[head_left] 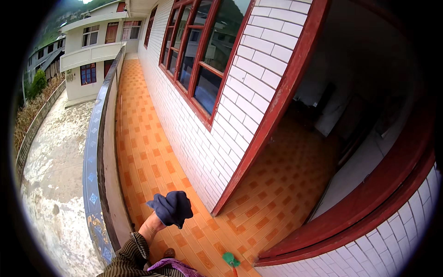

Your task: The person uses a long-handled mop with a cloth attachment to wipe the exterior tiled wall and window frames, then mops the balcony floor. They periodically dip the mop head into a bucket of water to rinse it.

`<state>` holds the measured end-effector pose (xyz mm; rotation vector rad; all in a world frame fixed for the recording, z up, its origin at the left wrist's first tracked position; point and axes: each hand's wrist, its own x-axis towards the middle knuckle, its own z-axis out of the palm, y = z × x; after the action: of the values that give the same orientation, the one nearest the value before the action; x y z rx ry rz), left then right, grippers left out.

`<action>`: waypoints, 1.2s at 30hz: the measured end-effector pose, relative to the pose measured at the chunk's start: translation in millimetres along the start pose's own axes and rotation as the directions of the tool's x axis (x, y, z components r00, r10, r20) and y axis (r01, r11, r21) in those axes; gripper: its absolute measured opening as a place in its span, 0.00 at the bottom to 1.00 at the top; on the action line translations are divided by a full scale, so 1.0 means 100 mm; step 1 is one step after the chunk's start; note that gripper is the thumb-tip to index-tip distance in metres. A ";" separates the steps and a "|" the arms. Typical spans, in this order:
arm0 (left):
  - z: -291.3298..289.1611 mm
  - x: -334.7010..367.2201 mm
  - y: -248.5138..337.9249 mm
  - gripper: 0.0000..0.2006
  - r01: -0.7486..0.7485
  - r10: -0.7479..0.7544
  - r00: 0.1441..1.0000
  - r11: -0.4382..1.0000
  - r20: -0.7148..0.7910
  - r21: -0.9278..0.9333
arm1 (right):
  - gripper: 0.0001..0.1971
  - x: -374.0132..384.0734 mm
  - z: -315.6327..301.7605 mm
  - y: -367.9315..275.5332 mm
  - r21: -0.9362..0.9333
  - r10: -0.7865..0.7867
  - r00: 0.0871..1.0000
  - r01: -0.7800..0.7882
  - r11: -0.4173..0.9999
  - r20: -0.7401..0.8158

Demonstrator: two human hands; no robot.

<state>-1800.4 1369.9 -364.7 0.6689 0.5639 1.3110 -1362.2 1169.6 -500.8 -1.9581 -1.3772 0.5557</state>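
Observation:
My left hand (152,226) reaches up from the lower left in a brown striped sleeve. A crumpled dark navy cloth (171,208) is bunched in it and covers most of the fingers. The cloth is held up above the orange tiled walkway, between the railing and the white brick wall. My right hand is out of view. At the lower edge a green object (230,259) with a thin orange-red stick shows; its kind is unclear. Some purple fabric (173,265) lies near my body, and a brown shoe (169,253) is just beyond it.
A low railing wall (93,194) topped with blue tiles runs along the left, above a concrete yard (55,161). On the right are a red-framed window (198,69) and a dark doorway with a red frame (277,111). The orange tiled floor (143,138) continues to a building.

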 end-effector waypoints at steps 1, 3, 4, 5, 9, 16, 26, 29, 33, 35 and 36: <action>-0.07 -0.08 0.08 0.15 -0.083 0.082 0.994 0.996 -0.078 -0.015 | 0.09 0.20 0.10 -0.24 0.023 -0.043 0.999 0.042 0.999 0.028; -0.51 -0.10 0.13 0.16 -0.158 0.148 0.985 0.980 -0.088 -0.121 | 0.09 0.56 0.30 -0.67 0.066 -0.109 0.992 0.105 0.992 0.068; -0.50 -0.17 0.24 0.14 -0.207 0.173 0.961 0.968 -0.214 -0.145 | 0.10 0.76 0.41 -0.87 0.087 -0.147 0.984 0.138 0.987 0.098; -0.44 -0.17 0.41 0.15 -0.210 0.155 0.941 0.964 -0.300 -0.161 | 0.10 0.90 0.52 -1.03 0.104 -0.165 0.980 0.154 0.983 0.108; -1.00 -0.02 0.68 0.18 -0.287 0.264 0.927 0.956 -0.266 -0.054 | 0.10 1.30 0.89 -1.55 0.167 -0.228 0.962 0.203 0.965 0.148; -1.45 0.16 1.44 0.17 -0.294 0.325 0.905 0.944 -0.275 0.147 | 0.12 1.62 1.40 -2.07 0.256 -0.310 0.935 0.261 0.931 0.173; -1.58 0.37 2.79 0.17 -0.391 0.458 0.871 0.866 -0.179 0.312 | 0.14 1.45 1.37 -1.92 0.251 -0.432 0.819 0.358 0.899 0.379; -1.42 0.15 3.17 0.16 -0.521 0.560 0.821 0.815 -0.110 0.253 | 0.13 1.35 0.94 -1.58 0.196 -0.499 0.775 0.459 0.866 0.387; -1.44 0.04 3.41 0.17 -0.528 0.554 0.823 0.828 -0.125 0.191 | 0.11 1.17 0.65 -1.08 0.195 -0.394 0.796 0.342 0.919 0.460; -1.41 -0.01 3.48 0.17 -0.496 0.537 0.826 0.837 -0.171 0.232 | 0.10 1.05 0.54 -0.76 0.238 -0.271 0.768 0.158 0.958 0.581; -1.48 0.03 3.52 0.16 -0.515 0.630 0.775 0.675 -0.049 0.529 | 0.10 1.01 0.51 -0.61 0.258 -0.224 0.735 0.068 0.964 0.640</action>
<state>-2144.1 1435.0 -212.6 1.1997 0.9447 1.8868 -1400.4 1291.6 -487.5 -1.4932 -1.7778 1.3677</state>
